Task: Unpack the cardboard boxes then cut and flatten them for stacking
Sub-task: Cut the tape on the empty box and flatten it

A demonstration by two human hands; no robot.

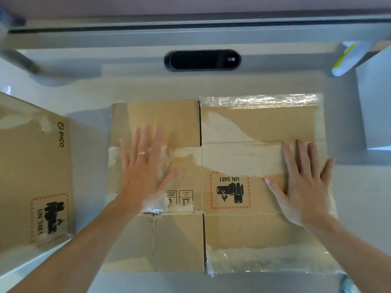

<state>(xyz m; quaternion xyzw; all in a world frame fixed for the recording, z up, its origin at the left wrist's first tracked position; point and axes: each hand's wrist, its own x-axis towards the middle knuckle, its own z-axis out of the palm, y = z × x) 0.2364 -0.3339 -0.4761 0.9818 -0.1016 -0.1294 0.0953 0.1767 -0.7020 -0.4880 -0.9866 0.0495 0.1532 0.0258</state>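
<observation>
Flattened box [232,157], frame centre, is pressed by left hand [143,170] and right hand [306,187], fingers spread wide; springback is risked where tape [260,100] resists.

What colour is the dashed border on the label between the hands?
Red; the border shows best in the head view.

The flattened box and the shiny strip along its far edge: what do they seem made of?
The flattened box: brown cardboard, matt, likely corrugated; fold creases, pale patches where surface paper tore off. The shiny strip: probably clear plastic tape, glossy; it wrinkles, glints, and cardboard shows through.
</observation>
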